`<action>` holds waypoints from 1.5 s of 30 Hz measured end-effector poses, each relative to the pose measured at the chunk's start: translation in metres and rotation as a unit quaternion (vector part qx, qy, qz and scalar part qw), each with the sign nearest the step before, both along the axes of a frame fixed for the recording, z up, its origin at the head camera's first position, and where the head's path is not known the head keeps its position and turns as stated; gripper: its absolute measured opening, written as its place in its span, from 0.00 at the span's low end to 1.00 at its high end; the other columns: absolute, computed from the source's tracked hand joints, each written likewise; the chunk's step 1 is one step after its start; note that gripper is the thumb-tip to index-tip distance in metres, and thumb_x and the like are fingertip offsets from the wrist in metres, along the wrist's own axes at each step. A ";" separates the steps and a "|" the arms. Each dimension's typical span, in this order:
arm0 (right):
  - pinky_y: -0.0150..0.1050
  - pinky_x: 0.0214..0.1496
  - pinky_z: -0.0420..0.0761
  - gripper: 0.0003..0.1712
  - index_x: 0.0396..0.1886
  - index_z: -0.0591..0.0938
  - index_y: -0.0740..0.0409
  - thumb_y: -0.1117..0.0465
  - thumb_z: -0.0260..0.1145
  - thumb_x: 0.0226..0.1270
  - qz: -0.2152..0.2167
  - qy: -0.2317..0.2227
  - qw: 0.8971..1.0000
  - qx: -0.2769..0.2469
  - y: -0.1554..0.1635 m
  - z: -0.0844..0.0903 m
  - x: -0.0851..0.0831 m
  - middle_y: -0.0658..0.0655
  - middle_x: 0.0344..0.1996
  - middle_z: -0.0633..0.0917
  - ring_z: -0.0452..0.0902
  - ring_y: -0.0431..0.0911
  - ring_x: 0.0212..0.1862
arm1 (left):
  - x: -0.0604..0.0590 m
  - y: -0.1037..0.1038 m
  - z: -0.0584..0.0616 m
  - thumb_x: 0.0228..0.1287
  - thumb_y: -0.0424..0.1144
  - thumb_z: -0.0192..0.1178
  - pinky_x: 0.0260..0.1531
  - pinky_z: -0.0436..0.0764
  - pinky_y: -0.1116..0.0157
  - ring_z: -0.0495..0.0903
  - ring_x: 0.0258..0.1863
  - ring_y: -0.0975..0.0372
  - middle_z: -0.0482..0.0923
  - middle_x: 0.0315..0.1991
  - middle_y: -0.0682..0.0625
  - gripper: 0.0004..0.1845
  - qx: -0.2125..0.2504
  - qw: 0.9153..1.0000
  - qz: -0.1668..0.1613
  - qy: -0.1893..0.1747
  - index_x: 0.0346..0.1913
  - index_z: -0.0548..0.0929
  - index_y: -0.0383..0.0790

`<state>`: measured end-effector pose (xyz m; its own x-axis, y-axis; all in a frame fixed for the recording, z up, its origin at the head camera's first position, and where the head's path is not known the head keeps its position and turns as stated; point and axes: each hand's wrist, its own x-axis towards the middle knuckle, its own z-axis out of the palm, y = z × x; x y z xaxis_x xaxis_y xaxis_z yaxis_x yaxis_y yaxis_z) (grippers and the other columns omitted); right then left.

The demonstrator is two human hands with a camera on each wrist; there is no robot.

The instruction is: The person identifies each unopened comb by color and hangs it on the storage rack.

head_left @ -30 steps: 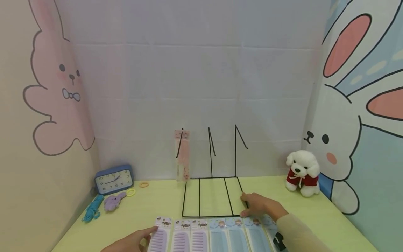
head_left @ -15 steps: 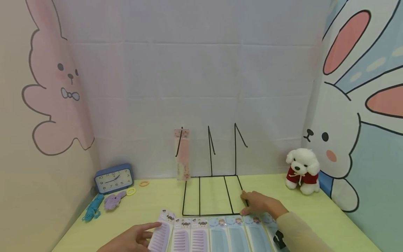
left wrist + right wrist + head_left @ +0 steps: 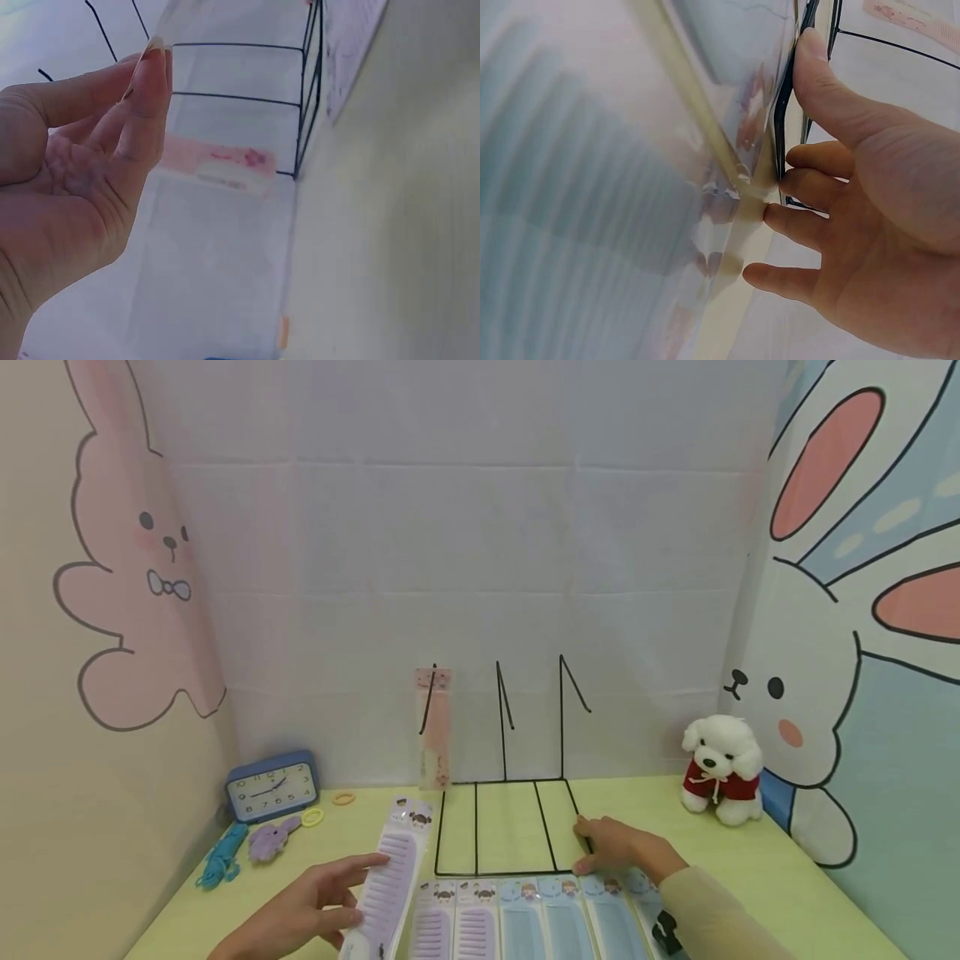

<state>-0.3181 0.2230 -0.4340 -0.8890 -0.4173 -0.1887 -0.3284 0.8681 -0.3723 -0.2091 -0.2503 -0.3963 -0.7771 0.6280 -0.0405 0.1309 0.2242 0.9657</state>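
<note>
My left hand (image 3: pixel 311 897) pinches a packaged purple comb (image 3: pixel 390 885) by its edges, raised and tilted above the row of packs. In the left wrist view that pack shows only as a thin edge (image 3: pixel 137 75) between thumb and fingers. At the right front corner of a black wire display rack (image 3: pixel 476 831), my right hand (image 3: pixel 618 846) holds the base frame, thumb on the wire in the right wrist view. A packaged pink comb (image 3: pixel 437 747) hangs on the rack's left hook; the middle and right hooks carry nothing.
In front of the rack lie two purple comb packs (image 3: pixel 453 931) and several blue comb packs (image 3: pixel 566 927). To the left are a blue clock (image 3: pixel 272 787), a purple plush (image 3: pixel 270 841), a teal toy (image 3: pixel 222 857) and two small rings (image 3: pixel 312 817). A white toy dog (image 3: pixel 722 768) sits right.
My left hand has lifted the leftmost purple comb pack from the row, up and slightly forward. My right hand stays at the rack's corner.
</note>
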 end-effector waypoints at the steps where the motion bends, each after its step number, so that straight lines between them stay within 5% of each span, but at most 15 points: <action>1: 0.62 0.70 0.61 0.45 0.70 0.72 0.66 0.45 0.74 0.60 0.001 -0.001 1.000 -0.002 0.000 0.000 0.000 0.67 0.72 0.67 0.58 0.68 0.72 | 0.001 0.005 0.004 0.73 0.32 0.57 0.35 0.87 0.57 0.80 0.38 0.57 0.73 0.59 0.38 0.32 0.008 1.000 -0.014 0.015 0.76 0.61 0.34; 9: 0.63 0.70 0.60 0.45 0.70 0.71 0.66 0.45 0.73 0.61 0.004 -0.005 1.000 -0.004 0.000 0.000 0.001 0.68 0.72 0.66 0.57 0.69 0.72 | 0.007 0.055 0.029 0.73 0.31 0.57 0.36 0.86 0.61 0.81 0.47 0.59 0.69 0.68 0.36 0.31 0.077 0.995 -0.013 0.055 0.76 0.63 0.37; 20: 0.63 0.71 0.60 0.45 0.71 0.70 0.66 0.45 0.73 0.61 0.001 -0.003 1.000 -0.012 0.003 0.001 -0.001 0.67 0.73 0.65 0.56 0.69 0.72 | -0.005 0.110 0.036 0.70 0.30 0.61 0.34 0.86 0.61 0.81 0.47 0.59 0.65 0.71 0.36 0.32 0.110 0.985 0.039 0.126 0.76 0.66 0.41; 30: 0.62 0.71 0.61 0.45 0.71 0.70 0.65 0.45 0.73 0.61 -0.002 -0.002 1.000 -0.017 0.002 -0.002 0.000 0.67 0.73 0.66 0.57 0.68 0.72 | -0.015 0.146 0.041 0.68 0.30 0.62 0.33 0.86 0.62 0.79 0.45 0.58 0.63 0.73 0.39 0.33 0.130 0.983 0.057 0.112 0.75 0.68 0.43; 45: 0.62 0.71 0.61 0.46 0.71 0.71 0.65 0.45 0.74 0.60 -0.002 0.001 1.000 -0.011 0.003 -0.004 -0.001 0.66 0.72 0.66 0.58 0.68 0.72 | -0.035 0.156 0.035 0.68 0.28 0.62 0.34 0.86 0.61 0.82 0.44 0.59 0.63 0.73 0.39 0.35 0.150 0.984 0.054 0.085 0.76 0.65 0.42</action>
